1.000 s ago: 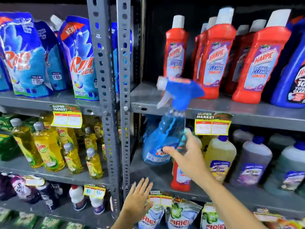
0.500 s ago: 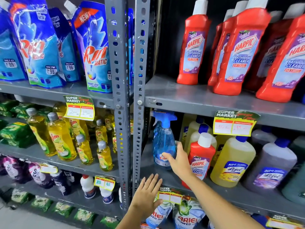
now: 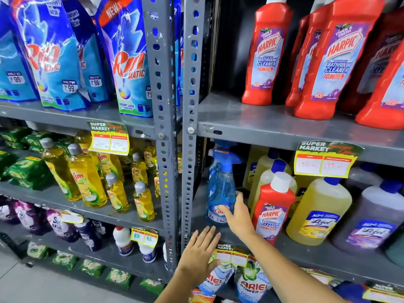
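Observation:
A blue trigger spray bottle (image 3: 220, 186) stands upright at the left end of the grey middle shelf (image 3: 310, 256). My right hand (image 3: 239, 219) holds its lower part, thumb on the front label and fingers round its right side. My left hand (image 3: 199, 256) lies flat with spread fingers on the shelf's front edge, beside a price tag (image 3: 231, 258), and holds nothing.
A small red Harpic bottle (image 3: 272, 206) stands just right of the spray bottle, with yellow Lizol bottles (image 3: 317, 211) behind and beside it. Tall red Harpic bottles (image 3: 266, 55) fill the shelf above. A grey perforated post (image 3: 166, 149) rises to the left. Ariel pouches (image 3: 253, 285) sit below.
The spray bottle has gone from the air in front of the upper shelf down onto the middle shelf. My right hand stayed on it. The view has moved closer; my left hand barely moved.

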Demonstrator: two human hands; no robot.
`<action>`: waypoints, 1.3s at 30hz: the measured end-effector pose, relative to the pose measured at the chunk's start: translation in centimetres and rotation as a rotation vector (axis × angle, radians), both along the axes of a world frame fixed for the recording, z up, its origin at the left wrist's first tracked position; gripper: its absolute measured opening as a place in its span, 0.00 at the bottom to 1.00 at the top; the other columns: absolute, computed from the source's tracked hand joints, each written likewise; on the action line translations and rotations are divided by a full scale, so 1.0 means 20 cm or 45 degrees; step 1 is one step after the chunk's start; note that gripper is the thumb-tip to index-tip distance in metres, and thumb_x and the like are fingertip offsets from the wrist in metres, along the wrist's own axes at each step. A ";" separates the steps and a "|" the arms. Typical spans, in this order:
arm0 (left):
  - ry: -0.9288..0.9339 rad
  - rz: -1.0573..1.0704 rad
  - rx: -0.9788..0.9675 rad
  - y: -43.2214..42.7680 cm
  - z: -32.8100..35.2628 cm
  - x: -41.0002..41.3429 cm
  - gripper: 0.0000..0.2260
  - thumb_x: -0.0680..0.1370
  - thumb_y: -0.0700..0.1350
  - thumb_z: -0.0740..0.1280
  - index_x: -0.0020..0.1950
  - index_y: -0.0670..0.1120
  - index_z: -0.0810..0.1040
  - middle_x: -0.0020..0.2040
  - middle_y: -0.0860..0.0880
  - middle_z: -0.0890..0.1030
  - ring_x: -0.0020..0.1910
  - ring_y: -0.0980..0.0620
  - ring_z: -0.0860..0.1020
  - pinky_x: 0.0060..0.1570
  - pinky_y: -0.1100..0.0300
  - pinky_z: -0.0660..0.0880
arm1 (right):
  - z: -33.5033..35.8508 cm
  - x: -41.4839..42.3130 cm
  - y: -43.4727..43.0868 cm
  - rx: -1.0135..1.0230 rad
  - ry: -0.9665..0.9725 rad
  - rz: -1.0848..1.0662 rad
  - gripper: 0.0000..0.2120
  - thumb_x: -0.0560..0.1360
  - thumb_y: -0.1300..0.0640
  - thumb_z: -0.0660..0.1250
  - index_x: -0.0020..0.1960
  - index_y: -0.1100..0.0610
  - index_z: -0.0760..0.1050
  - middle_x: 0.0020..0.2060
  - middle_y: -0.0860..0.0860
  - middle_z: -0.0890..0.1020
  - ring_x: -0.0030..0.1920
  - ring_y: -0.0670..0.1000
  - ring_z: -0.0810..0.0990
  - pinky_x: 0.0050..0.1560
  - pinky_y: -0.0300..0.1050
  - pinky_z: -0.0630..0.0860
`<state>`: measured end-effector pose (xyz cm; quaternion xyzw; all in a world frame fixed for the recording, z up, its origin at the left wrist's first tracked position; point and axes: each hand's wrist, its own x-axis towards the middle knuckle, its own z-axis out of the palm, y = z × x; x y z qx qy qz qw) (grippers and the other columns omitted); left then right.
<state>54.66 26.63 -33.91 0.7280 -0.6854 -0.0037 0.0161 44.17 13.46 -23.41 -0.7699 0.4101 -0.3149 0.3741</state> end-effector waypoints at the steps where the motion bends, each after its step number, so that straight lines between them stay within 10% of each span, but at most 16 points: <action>1: 0.005 0.005 0.010 0.00 0.00 0.00 0.31 0.82 0.63 0.43 0.73 0.46 0.69 0.72 0.45 0.70 0.70 0.46 0.69 0.70 0.45 0.60 | 0.00 0.00 0.00 -0.002 0.004 0.017 0.23 0.76 0.57 0.69 0.66 0.57 0.62 0.61 0.55 0.79 0.61 0.52 0.79 0.57 0.45 0.79; 10: 0.024 0.010 -0.031 0.02 0.01 -0.01 0.32 0.82 0.64 0.45 0.78 0.44 0.55 0.74 0.45 0.66 0.72 0.46 0.64 0.67 0.46 0.57 | 0.00 0.01 -0.03 0.074 0.003 0.089 0.27 0.75 0.57 0.69 0.69 0.55 0.60 0.63 0.54 0.78 0.63 0.52 0.78 0.61 0.48 0.77; 22: -0.008 0.025 0.035 0.00 0.04 -0.02 0.31 0.81 0.64 0.44 0.74 0.45 0.66 0.73 0.45 0.69 0.72 0.46 0.66 0.70 0.46 0.64 | -0.02 0.04 0.04 0.140 -0.117 0.109 0.32 0.74 0.54 0.70 0.73 0.50 0.57 0.67 0.51 0.73 0.67 0.49 0.74 0.65 0.50 0.75; 31: -0.081 -0.032 -0.120 0.01 0.05 -0.01 0.31 0.82 0.64 0.45 0.79 0.47 0.49 0.78 0.46 0.55 0.76 0.47 0.52 0.74 0.46 0.55 | 0.09 -0.32 0.31 -0.504 -0.565 -0.569 0.21 0.75 0.55 0.67 0.66 0.58 0.68 0.62 0.52 0.69 0.62 0.48 0.70 0.62 0.36 0.69; 33: -0.163 -0.033 -0.150 0.02 0.07 -0.02 0.31 0.82 0.64 0.43 0.79 0.47 0.44 0.79 0.46 0.48 0.77 0.48 0.47 0.74 0.47 0.48 | 0.04 -0.42 0.21 -0.378 -0.460 -0.703 0.29 0.72 0.51 0.72 0.69 0.57 0.64 0.65 0.55 0.67 0.65 0.53 0.68 0.63 0.50 0.72; 35: -0.075 -0.018 -0.116 0.01 0.03 -0.02 0.33 0.82 0.64 0.45 0.79 0.44 0.47 0.76 0.45 0.63 0.75 0.46 0.60 0.69 0.47 0.54 | -0.01 -0.49 0.12 -0.220 -0.315 -0.678 0.39 0.68 0.49 0.77 0.71 0.55 0.60 0.66 0.57 0.67 0.67 0.56 0.67 0.63 0.58 0.73; 39: 0.011 0.014 -0.028 0.02 0.02 -0.02 0.31 0.82 0.63 0.44 0.78 0.45 0.58 0.72 0.45 0.70 0.71 0.46 0.68 0.67 0.48 0.56 | -0.05 -0.54 0.04 0.150 -0.259 -0.397 0.45 0.65 0.55 0.80 0.72 0.53 0.57 0.61 0.51 0.74 0.60 0.52 0.76 0.59 0.52 0.76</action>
